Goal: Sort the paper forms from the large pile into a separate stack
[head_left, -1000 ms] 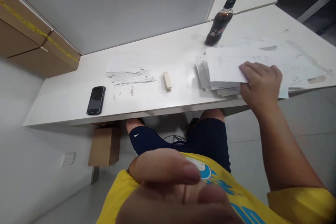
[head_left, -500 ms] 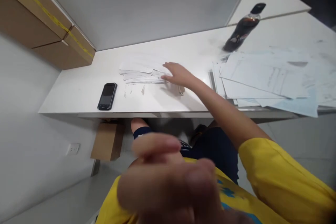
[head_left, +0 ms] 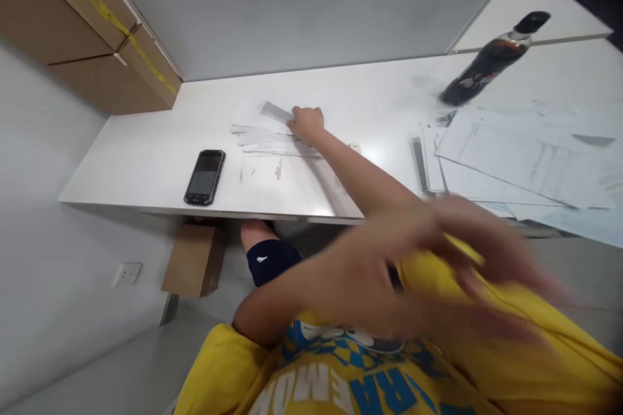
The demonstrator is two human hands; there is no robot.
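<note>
In the head view, the right hand (head_left: 307,123) reaches to the upper middle of the frame, its thumb and fingers curled narrowly over the right end of a small stack of papers (head_left: 265,136). Whether a sheet is pinched cannot be told. The left hand (head_left: 370,262) is badly blurred at the lower centre, close to the camera, fingers spread wide; nothing can be made out in its grasp.

The stack's right edges look uneven, so good handling probably means separating only the wanted sheets with the thumb, then gripping well in from the loose edge. Pressing hard while sliding could fan the stack. Steadying its left side with the left hand would likely help.

The right forearm crosses the middle of the frame and mostly hides a small pale object (head_left: 355,148), which a low sweep of that arm could knock. A rugged black phone (head_left: 205,176) lies left of centre, near the front edge of the white table (head_left: 389,97). At the right are a larger, spread pile of papers (head_left: 535,155) and, above it, a cola bottle (head_left: 489,68). Cardboard boxes (head_left: 146,74) fill the upper left.
</note>
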